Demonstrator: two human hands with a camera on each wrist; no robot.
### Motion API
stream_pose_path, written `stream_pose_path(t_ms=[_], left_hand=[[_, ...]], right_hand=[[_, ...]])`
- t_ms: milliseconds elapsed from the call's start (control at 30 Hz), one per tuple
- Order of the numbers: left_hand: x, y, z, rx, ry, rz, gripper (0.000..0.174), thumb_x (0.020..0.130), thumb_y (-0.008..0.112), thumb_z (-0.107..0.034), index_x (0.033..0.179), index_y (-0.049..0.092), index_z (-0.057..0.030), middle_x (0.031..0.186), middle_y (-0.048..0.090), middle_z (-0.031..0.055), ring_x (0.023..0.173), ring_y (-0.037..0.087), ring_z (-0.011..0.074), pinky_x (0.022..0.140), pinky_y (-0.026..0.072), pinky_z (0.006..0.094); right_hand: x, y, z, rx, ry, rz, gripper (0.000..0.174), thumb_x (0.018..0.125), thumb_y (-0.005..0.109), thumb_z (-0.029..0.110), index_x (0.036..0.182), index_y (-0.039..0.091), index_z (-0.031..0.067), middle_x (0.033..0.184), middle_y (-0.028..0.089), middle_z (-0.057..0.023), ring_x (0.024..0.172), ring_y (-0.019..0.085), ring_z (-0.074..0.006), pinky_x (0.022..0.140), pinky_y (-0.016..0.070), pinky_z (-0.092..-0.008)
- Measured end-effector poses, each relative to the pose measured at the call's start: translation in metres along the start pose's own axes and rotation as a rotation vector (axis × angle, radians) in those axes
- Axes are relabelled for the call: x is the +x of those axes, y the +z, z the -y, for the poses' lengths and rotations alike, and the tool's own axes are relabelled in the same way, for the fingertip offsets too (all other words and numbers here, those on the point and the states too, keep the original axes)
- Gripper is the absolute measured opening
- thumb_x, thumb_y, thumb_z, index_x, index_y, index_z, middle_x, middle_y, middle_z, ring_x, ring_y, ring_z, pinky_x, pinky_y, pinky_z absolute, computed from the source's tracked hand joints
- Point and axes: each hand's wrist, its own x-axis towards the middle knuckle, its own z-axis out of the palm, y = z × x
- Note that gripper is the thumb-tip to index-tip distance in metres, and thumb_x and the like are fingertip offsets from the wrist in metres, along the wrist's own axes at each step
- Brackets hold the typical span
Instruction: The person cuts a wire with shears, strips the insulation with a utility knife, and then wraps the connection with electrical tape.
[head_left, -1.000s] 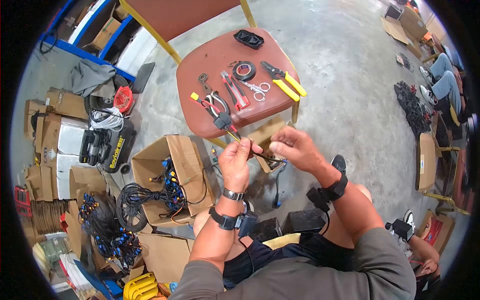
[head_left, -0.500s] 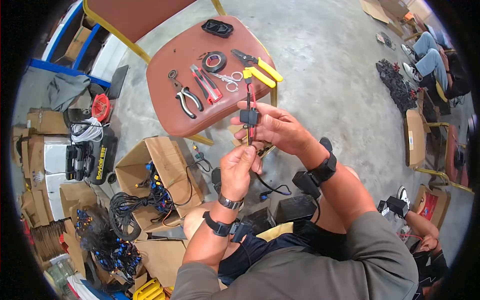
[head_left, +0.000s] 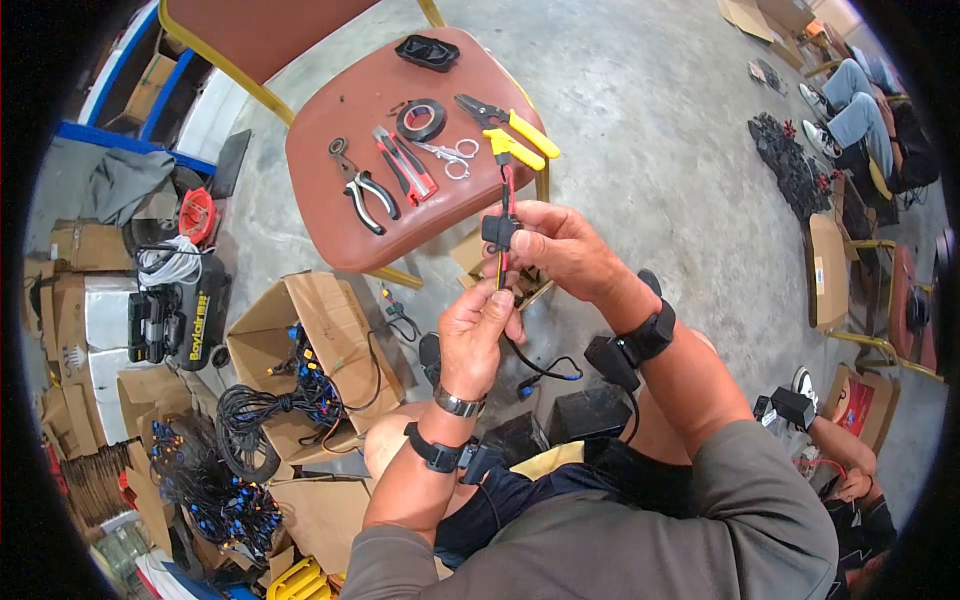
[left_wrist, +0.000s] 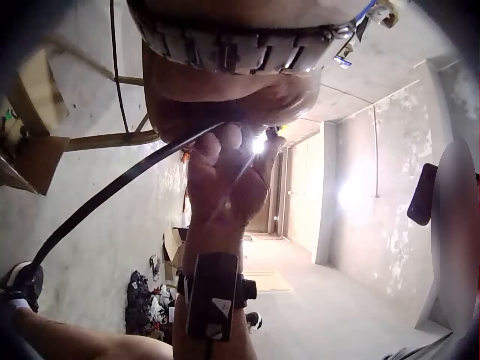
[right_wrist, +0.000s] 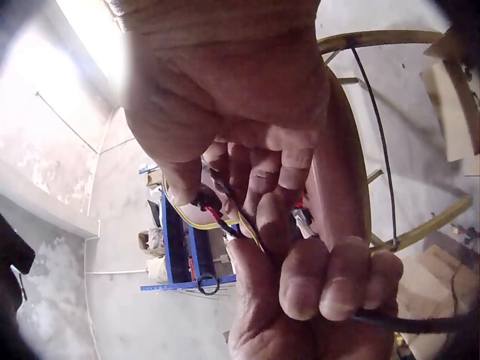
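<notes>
In the head view my left hand pinches the red, black and yellow wires below a small black block. My right hand grips that block between thumb and fingers. A yellow connector tops the harness, by the chair's front edge. From under the left hand a black cable curves off to the right. The right wrist view shows the thumb and fingers of my right hand around the block, with my left hand close below on the wires.
On the chair seat lie pliers, a red cutter, black tape, scissors, yellow-handled strippers and a black part. An open carton with cables stands at left. Another person sits at right.
The right hand has come over to the harness and taken hold of the black block. The harness has swung upright, and the chair has shifted left in the head view.
</notes>
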Motion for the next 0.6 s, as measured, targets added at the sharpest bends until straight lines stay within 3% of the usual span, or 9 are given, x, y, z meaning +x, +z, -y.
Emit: stream_pose_path(t_ms=[233,333,533,600], left_hand=[[0.000,-0.003,0.003,0.085,0.006,0.004,0.029,0.098,0.062,-0.020,0.114,0.067,0.0039,0.066,0.059,0.0034,0.058,0.056,0.0135,0.059,0.0479,0.0276],[-0.002,0.001,-0.001,0.137,-0.020,-0.007,0.026,0.097,0.064,-0.017,0.112,0.068,0.0040,0.068,0.061,0.0041,0.058,0.057,0.0128,0.058,0.0477,0.0266],[-0.002,-0.001,0.005,0.202,0.004,-0.022,0.023,0.095,0.067,-0.011,0.112,0.069,0.0038,0.076,0.065,0.0009,0.060,0.056,0.0070,0.056,0.0469,0.0228],[-0.003,0.002,0.002,0.219,0.007,-0.026,0.023,0.096,0.066,-0.013,0.111,0.069,0.0044,0.072,0.063,0.0026,0.059,0.057,0.0099,0.057,0.0473,0.0249]], right_hand=[[-0.001,-0.007,-0.001,-0.038,-0.011,-0.014,0.040,0.097,0.062,0.021,0.130,0.057,-0.0034,0.104,0.070,-0.0090,0.091,0.068,-0.0150,0.081,0.0562,-0.0303],[0.000,-0.005,-0.003,-0.048,-0.021,-0.065,0.033,0.097,0.061,0.015,0.125,0.060,-0.0040,0.096,0.069,-0.0078,0.084,0.067,-0.0144,0.075,0.0561,-0.0299],[0.000,-0.011,-0.003,-0.089,0.023,-0.053,0.038,0.098,0.059,0.017,0.129,0.057,-0.0034,0.103,0.069,-0.0101,0.087,0.068,-0.0147,0.080,0.0567,-0.0309],[0.001,-0.012,-0.004,-0.063,0.018,-0.030,0.038,0.098,0.059,0.017,0.130,0.057,-0.0034,0.104,0.069,-0.0109,0.088,0.068,-0.0150,0.081,0.0564,-0.0315]])
